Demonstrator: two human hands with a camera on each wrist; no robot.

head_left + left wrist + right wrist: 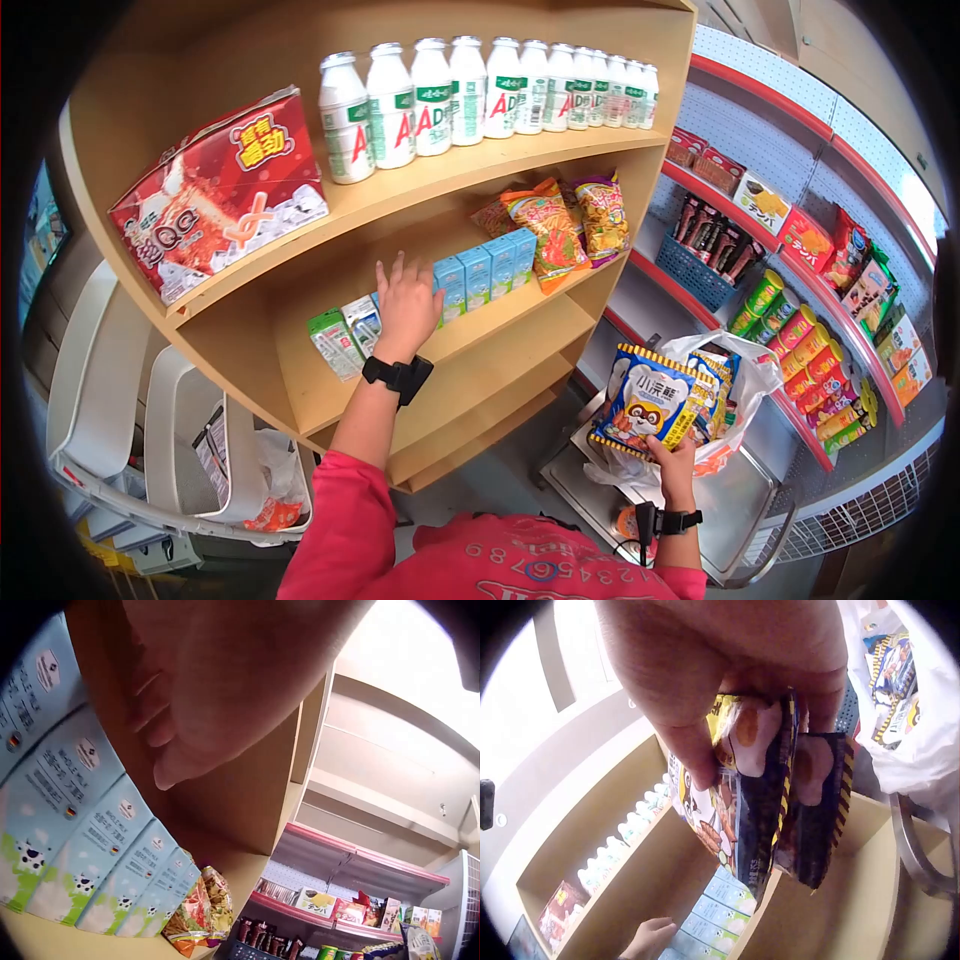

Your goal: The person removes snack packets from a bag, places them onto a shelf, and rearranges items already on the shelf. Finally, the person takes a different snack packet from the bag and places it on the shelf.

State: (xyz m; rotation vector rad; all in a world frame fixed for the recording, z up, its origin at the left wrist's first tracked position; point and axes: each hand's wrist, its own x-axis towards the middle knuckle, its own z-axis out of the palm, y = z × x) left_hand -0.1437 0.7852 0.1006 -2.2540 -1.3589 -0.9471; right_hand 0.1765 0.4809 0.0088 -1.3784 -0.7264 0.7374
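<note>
My left hand [410, 305] reaches over the middle shelf with fingers extended, above a row of light-blue whole milk cartons [478, 275]. In the left wrist view its fingers hang behind the cartons' tops and grip nothing. Small green-and-white packages [336, 340] stand at the row's left end. Down at the right, my right hand [676, 466] pinches blue-and-yellow snack packets [640, 398] with a raccoon-like cartoon animal. Two packets [754, 795] show below the thumb and fingers in the right wrist view. Behind them is a white plastic bag [757, 380] with more such packets inside.
White bottles [430, 100] line the upper shelf beside a red box [225, 190]. Noodle-snack bags [548, 232] lean at the milk row's right end. The plastic bag sits on a metal cart [745, 490]. Red-edged racks with snack tubes [800, 345] and a blue basket [695, 270] stand right.
</note>
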